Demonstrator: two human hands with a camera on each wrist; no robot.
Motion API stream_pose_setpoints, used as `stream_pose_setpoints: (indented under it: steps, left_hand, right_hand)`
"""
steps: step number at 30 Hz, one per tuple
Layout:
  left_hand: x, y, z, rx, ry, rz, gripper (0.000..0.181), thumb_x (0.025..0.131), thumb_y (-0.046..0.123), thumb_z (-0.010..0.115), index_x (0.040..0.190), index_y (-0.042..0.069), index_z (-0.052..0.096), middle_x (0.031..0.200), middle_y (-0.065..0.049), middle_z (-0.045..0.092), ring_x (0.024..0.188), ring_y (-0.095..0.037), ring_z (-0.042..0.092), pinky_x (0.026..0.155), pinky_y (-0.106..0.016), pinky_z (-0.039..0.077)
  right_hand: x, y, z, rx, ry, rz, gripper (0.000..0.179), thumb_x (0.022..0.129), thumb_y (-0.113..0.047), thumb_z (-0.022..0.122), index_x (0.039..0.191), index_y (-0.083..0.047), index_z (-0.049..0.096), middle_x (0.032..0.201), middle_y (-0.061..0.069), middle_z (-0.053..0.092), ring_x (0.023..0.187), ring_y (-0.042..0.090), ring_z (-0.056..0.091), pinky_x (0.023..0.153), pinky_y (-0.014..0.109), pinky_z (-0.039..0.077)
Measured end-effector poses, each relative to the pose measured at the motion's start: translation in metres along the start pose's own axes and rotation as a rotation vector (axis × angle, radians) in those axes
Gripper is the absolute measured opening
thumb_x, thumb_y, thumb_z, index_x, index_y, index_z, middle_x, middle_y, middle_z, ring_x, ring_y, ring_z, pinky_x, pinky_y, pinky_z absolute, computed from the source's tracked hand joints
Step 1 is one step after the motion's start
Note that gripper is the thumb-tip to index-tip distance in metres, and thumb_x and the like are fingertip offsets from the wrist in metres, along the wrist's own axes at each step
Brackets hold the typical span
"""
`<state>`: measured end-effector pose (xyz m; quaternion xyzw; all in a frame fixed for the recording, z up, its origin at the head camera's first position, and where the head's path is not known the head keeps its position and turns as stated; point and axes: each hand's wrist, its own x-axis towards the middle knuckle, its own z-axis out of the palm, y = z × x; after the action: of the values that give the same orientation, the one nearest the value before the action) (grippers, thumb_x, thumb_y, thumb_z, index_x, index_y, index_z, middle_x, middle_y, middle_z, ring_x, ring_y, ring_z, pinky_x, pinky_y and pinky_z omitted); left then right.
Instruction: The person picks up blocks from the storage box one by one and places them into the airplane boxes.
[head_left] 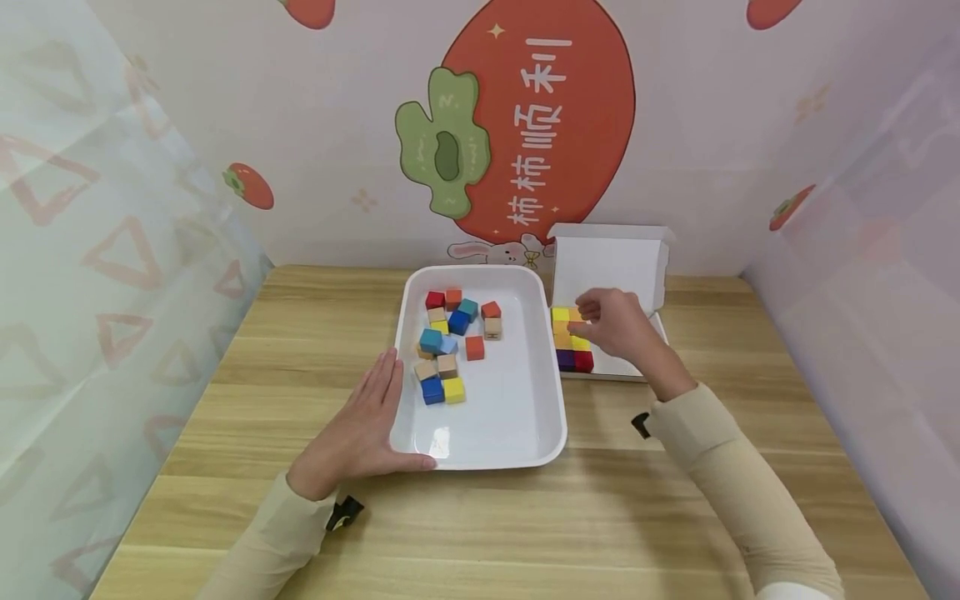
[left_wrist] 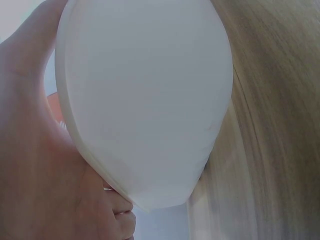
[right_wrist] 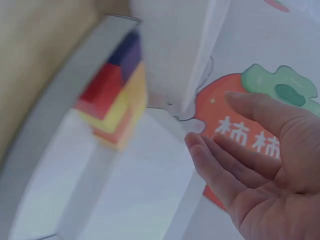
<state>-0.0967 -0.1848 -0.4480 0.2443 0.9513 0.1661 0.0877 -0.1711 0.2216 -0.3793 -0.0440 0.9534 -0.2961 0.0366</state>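
Note:
My left hand [head_left: 358, 435] lies against the near-left corner of a white tray [head_left: 513, 421]. Its straight fingers touch the left rim and the thumb rests along the front rim; the left wrist view shows the tray's outer wall [left_wrist: 145, 100] beside the palm. Inside the tray, mostly on its left half, lie several coloured wooden cubes, among them a yellow cube [head_left: 453, 390] and an orange cube [head_left: 475, 347]. Over an open white box [head_left: 618, 367] hovers my right hand [head_left: 618, 325], fingers loosely bent, thumb apart, nothing between them. Cubes, including a red one [right_wrist: 102, 90], fill the box's left side in rows.
The box's lid [head_left: 607, 271] stands up at the back, near the printed wall cloth [head_left: 330, 125]. Tray and box sit side by side on a wooden table [head_left: 480, 533]. Patterned cloths also hang at the left and right.

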Motion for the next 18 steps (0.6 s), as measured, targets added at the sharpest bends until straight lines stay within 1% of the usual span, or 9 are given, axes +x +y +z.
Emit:
stream_pose_setpoints:
  steps: [4,9,14,18]
  left_hand:
    - [0.0,0.001,-0.001,-0.005,-0.008,-0.005,0.147,0.069,0.091,0.067,0.169,0.002,0.008,0.18,-0.013,-0.005,0.167,-0.038,0.001,0.132,-0.062,0.015]
    - [-0.001,0.001,-0.002,0.004,-0.007,-0.007,0.147,0.068,0.093,0.065,0.17,0.003,0.007,0.18,-0.011,-0.006,0.167,-0.037,-0.001,0.133,-0.06,0.015]
    - [-0.001,0.001,-0.001,0.013,0.011,0.0,0.146,0.069,0.093,0.064,0.17,0.004,0.008,0.18,-0.011,-0.005,0.167,-0.037,0.0,0.132,-0.061,0.016]
    - [-0.001,0.0,-0.001,0.018,0.019,0.003,0.146,0.068,0.094,0.063,0.17,0.004,0.009,0.18,-0.011,-0.005,0.167,-0.038,0.001,0.132,-0.061,0.017]
  right_hand:
    - [0.016,-0.024,-0.004,0.006,0.002,-0.043,0.045,0.095,-0.018,0.079,0.132,0.006,0.067,0.127,0.025,0.072,0.116,0.04,0.07,0.097,0.051,0.063]
    - [0.036,-0.055,0.0,0.019,-0.015,-0.052,0.042,0.095,-0.02,0.081,0.13,-0.001,0.07,0.125,0.018,0.073,0.115,0.034,0.07,0.098,0.047,0.063]
    - [0.055,-0.081,0.01,0.053,-0.054,-0.05,0.043,0.095,-0.02,0.081,0.132,-0.002,0.067,0.128,0.016,0.07,0.117,0.031,0.067,0.103,0.045,0.061]
    - [0.07,-0.094,0.023,0.024,-0.108,-0.036,0.042,0.094,-0.019,0.082,0.131,-0.003,0.068,0.128,0.015,0.069,0.115,0.029,0.065,0.101,0.042,0.062]
